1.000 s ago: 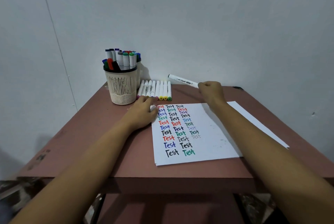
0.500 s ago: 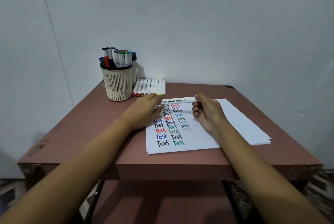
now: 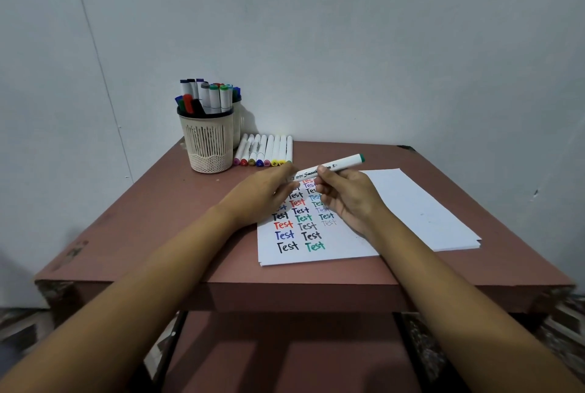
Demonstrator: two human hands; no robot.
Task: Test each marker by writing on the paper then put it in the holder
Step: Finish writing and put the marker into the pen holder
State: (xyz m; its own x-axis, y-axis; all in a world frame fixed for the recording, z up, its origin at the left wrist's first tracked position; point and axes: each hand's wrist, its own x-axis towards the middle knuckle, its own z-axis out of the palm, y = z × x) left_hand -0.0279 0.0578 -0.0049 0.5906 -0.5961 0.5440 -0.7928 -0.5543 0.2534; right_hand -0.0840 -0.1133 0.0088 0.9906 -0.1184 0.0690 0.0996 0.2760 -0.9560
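Gripping the marker (image 3: 345,163) is the right hand (image 3: 351,199) — left hand (image 3: 262,196) at its end.

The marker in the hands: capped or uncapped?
Partly cannot tell. The marker has a green cap on its far end; the left hand covers the other end, and the right hand grips the barrel.

Both forearms (image 3: 158,266) are bare, as are the left hand (image 3: 262,199) and right hand (image 3: 351,199).

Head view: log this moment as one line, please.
marker: held over paper, not writing | right hand: grips barrel | left hand: at its end, grip unclear | marker row: lying beside holder
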